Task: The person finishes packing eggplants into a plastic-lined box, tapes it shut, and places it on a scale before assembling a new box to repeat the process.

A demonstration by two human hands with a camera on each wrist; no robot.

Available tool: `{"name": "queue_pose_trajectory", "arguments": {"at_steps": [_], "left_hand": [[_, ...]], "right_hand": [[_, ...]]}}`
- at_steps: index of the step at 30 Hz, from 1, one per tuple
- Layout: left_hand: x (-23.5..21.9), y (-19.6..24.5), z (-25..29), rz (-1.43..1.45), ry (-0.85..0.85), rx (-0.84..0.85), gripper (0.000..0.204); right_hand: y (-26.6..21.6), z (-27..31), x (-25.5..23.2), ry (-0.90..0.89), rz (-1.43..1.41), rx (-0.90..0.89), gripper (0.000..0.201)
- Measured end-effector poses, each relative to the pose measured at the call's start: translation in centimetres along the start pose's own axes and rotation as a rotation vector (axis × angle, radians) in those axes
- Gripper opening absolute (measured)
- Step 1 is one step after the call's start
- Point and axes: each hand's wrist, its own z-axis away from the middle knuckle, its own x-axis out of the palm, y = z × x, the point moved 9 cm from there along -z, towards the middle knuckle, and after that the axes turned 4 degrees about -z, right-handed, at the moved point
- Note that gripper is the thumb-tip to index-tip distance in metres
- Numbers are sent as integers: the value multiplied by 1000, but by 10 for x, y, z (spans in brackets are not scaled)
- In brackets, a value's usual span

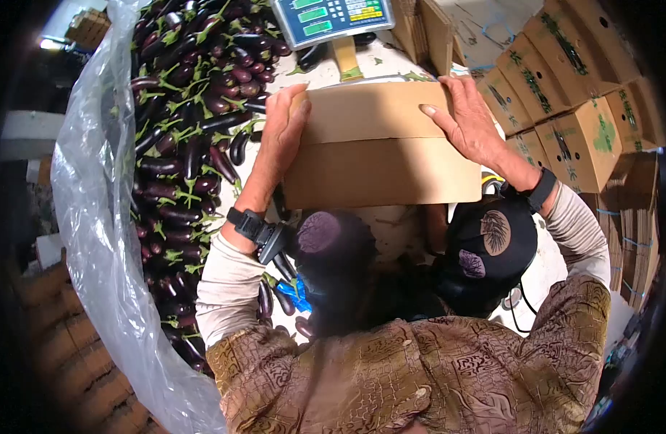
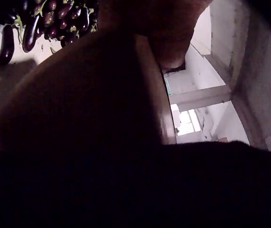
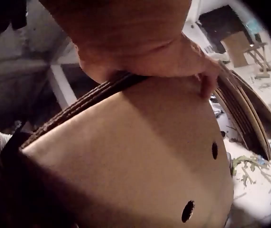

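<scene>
A brown cardboard box [image 1: 380, 170] is held between both hands in front of the chest, below the scale. The left hand [image 1: 283, 126] grips its left side near the far corner. The right hand [image 1: 467, 119] holds the far right corner, its thumb on the top face. In the right wrist view, the right hand [image 3: 145, 52] bends over the edge of the box side [image 3: 140, 142], which has two oval holes. The left wrist view is mostly dark; the left hand [image 2: 154, 28] shows at its top against the box.
Many eggplants [image 1: 192, 155] lie at the left beside a clear plastic sheet [image 1: 94, 188]. A digital scale display [image 1: 333, 18] stands at the far side. Printed cartons [image 1: 579, 145] and flattened cardboard [image 1: 629, 224] are stacked at the right. More cardboard [image 3: 244, 111] stands beyond the right hand.
</scene>
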Motion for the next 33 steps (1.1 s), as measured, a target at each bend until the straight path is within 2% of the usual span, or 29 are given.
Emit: {"name": "queue_pose_trajectory", "arguments": {"at_steps": [1, 3, 4, 5, 8, 11, 12, 13, 15, 16, 17, 18, 20, 21, 23, 24, 25, 26, 27, 29, 31, 33], "left_hand": [[-3, 3, 3, -15, 6, -13, 41], [17, -20, 19, 866, -80, -531, 52], [15, -12, 21, 903, -137, -555, 61], [15, -14, 20, 901, -132, -558, 61], [17, -26, 19, 1054, -39, -526, 69], [23, -38, 18, 997, -63, -497, 67], [21, -30, 18, 1002, -43, -597, 58], [23, -38, 20, 1003, -42, -601, 58], [19, -38, 9, 640, -51, -384, 50], [9, -30, 8, 419, 24, -329, 38], [12, -32, 8, 431, 10, -325, 38], [8, -31, 6, 287, 23, -240, 37], [2, -24, 2, 38, 33, -97, 33], [5, -31, 3, 19, 16, -5, 34], [6, -29, 2, -18, -23, -68, 34], [8, -23, 0, -96, -31, 59, 33], [10, -24, -1, 60, -91, -203, 32], [12, -32, -2, 99, -97, -228, 31], [9, -22, -3, 5, -87, -256, 31], [8, -11, -3, -5, -83, -285, 33], [11, -6, -3, 50, -87, -277, 31], [11, -10, -3, 40, -72, -290, 30]], "right_hand": [[-1, 0, 2, 7, 89, 43, 66], [0, 3, 4, 3, 80, 48, 66], [-1, 5, 4, 19, 88, 38, 66], [-1, 6, 3, 38, 99, 33, 66], [-4, 8, 1, 55, 74, 14, 65], [-8, 6, 0, 57, 39, 11, 65], [-9, 5, 1, 47, 58, 17, 65], [-8, 6, 1, 39, 81, 26, 65], [-8, 7, 0, 55, 100, 7, 66], [-8, 8, 0, 41, 115, 12, 66], [-7, 10, -2, 30, 134, 24, 66], [-9, 10, -5, 30, 143, 40, 66], [-14, 6, 2, -92, 100, 69, 65], [-13, 8, 1, -70, 110, 8, 63], [-7, 13, -8, -100, 8, -60, 63], [6, 15, -13, -117, -116, -56, 63], [20, 19, -17, -127, -243, -57, 63], [49, 27, -16, -144, -458, 128, 62], [81, 37, -12, -172, -650, 338, 49], [130, 71, -21, -77, -704, 515, 44], [218, 120, -3, -42, -372, 585, 50], [272, 184, 28, -123, -237, 736, 45]]}}
